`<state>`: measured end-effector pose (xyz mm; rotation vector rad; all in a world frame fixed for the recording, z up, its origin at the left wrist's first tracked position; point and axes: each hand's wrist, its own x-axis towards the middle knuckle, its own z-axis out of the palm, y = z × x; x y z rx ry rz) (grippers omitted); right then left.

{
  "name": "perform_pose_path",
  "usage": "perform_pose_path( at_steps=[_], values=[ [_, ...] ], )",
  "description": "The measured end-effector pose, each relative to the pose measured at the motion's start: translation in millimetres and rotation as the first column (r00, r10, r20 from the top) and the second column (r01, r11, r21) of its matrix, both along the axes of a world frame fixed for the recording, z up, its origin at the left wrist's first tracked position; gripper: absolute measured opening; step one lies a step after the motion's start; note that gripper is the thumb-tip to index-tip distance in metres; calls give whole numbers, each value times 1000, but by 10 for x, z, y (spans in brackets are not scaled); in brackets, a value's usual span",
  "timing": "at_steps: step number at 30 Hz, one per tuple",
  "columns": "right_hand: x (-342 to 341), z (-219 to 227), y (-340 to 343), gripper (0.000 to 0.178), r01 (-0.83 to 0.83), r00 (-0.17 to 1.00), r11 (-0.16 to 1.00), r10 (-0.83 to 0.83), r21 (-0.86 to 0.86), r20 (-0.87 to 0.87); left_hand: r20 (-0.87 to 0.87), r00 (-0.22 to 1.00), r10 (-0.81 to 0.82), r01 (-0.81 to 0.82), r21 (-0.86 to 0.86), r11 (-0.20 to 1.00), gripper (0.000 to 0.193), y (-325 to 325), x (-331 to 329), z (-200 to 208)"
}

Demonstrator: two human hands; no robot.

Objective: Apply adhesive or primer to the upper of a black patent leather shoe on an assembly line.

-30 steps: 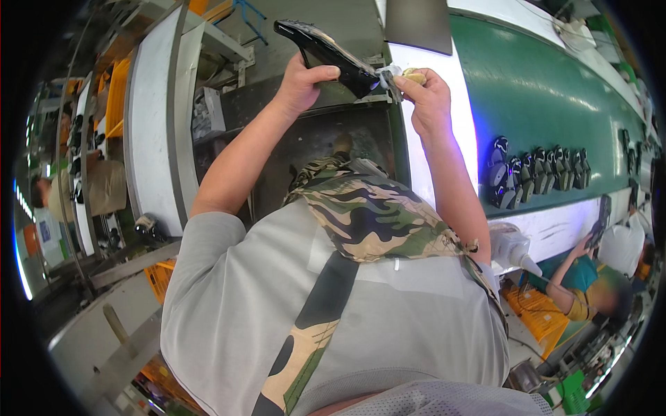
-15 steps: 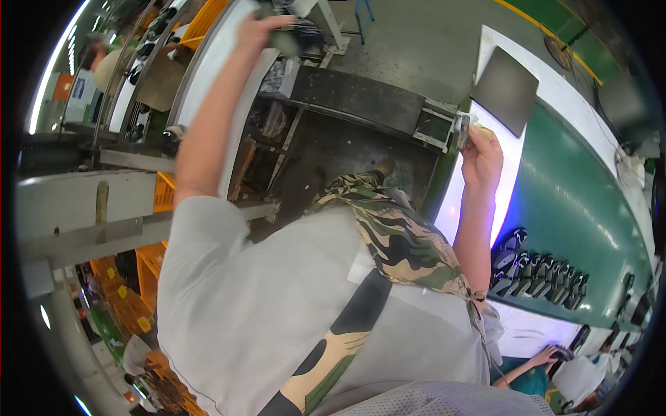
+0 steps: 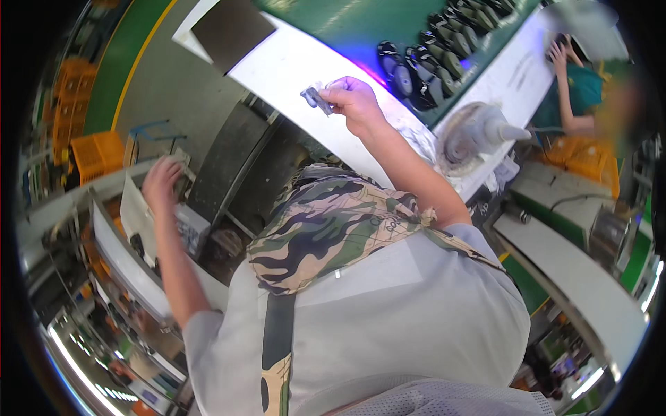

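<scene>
Ahead, a long white table [image 3: 291,69] slants from upper left to lower right, its near edge dropping off toward my apron [image 3: 333,229]. Across it reaches my right hand [image 3: 350,104], pinching a small crumpled grey-and-white scrap [image 3: 317,100] between thumb and fingers; I cannot tell whether the scrap touches the tabletop. Room to move runs from it up and left along the white top, as far as a dark panel [image 3: 232,33] at the table's end. Past the far edge spreads a green surface [image 3: 333,24], open to the left of the shoes.

Those black shoes [image 3: 444,55] crowd together just beyond my right hand. Farther right, a white bottle [image 3: 482,132] with a pointed nozzle stands in the way.

Well apart, at left, my left hand [image 3: 163,182] is blurred; I cannot tell how wide its fingers are. A dark bench [image 3: 229,152] lies between my hands. Beyond my left hand are a blue stool [image 3: 149,125] and an orange crate [image 3: 97,156]. At far right sits a person [image 3: 583,90] in green.
</scene>
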<state>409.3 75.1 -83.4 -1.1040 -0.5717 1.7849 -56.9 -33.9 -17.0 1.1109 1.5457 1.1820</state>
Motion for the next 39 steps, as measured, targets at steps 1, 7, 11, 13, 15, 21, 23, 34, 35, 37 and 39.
perform_pose_path(
  at_steps=[1,7,11,13,15,21,23,34,35,37,39],
  values=[
    [194,31,-58,22,45,999,999,-45,-5,-2,128,989,-73,89,-126,988,40,537,826,-126],
    [1332,244,-641,22,342,929,935,-351,93,114,230,845,-483,525,-534,663,77,2020,4226,-1379],
    [2133,238,-1253,20,638,758,769,-637,40,142,31,657,-753,555,-696,456,50,2419,5163,-1618],
    [2405,193,-1555,20,724,679,689,-721,42,138,-42,629,-777,468,-777,421,43,2509,5306,-1659],
    [2539,101,-1634,21,784,619,620,-783,7,63,137,744,-654,495,-771,401,36,2740,5022,-2045],
    [2556,6,-1455,21,762,646,647,-762,21,52,520,826,-217,540,-622,566,39,3300,4085,-1964],
    [2466,109,-1270,20,711,702,703,-711,16,38,822,424,-380,790,-130,599,38,3338,3703,-1816],
    [1927,454,-733,19,593,801,796,-599,124,15,362,872,-330,444,-299,845,71,2546,3748,-1146],
    [1914,445,-784,19,595,800,794,-600,127,2,301,861,-411,497,-321,806,69,2489,3895,-1204],
    [1900,343,-898,19,595,799,793,-601,127,8,189,824,-534,557,-438,705,77,2318,4171,-1473],
    [1942,287,-1070,20,647,758,760,-650,64,53,66,752,-655,569,-567,596,81,2140,4607,-1512]
  ],
)
